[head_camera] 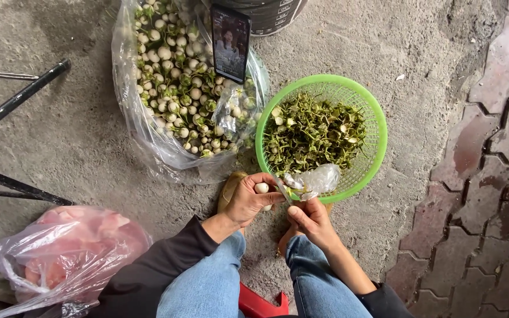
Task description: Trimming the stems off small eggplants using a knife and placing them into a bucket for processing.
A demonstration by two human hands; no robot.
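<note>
Denim-covered knees [248, 282] fill the bottom of our view, soft blue fabric, with dark sleeves running forward from them. Just ahead, our left hand [247, 199] is curled tight around a small round white eggplant [261, 188], smooth and pale, pinched between thumb and fingers. Our right hand [310, 219] sits right beside it, fingers closed on a thin blade [282, 190] whose tip meets the little fruit; the handle is buried in the fist, so we can't make it out. Both hands hover at the near rim of a bright green plastic basket [377, 126], round and finely meshed, heaped with tangled green stems and caps [313, 132], a crumpled bit of clear film [319, 178] lying on its near edge. Left of it, a big clear plastic bag [131, 112], glossy and wrinkled, bulges with many more white eggplants. A dark phone [230, 42] stands propped against that bag. Nearer on our left slumps a pink plastic bag [72, 247] on rough grey concrete [78, 135].
</note>
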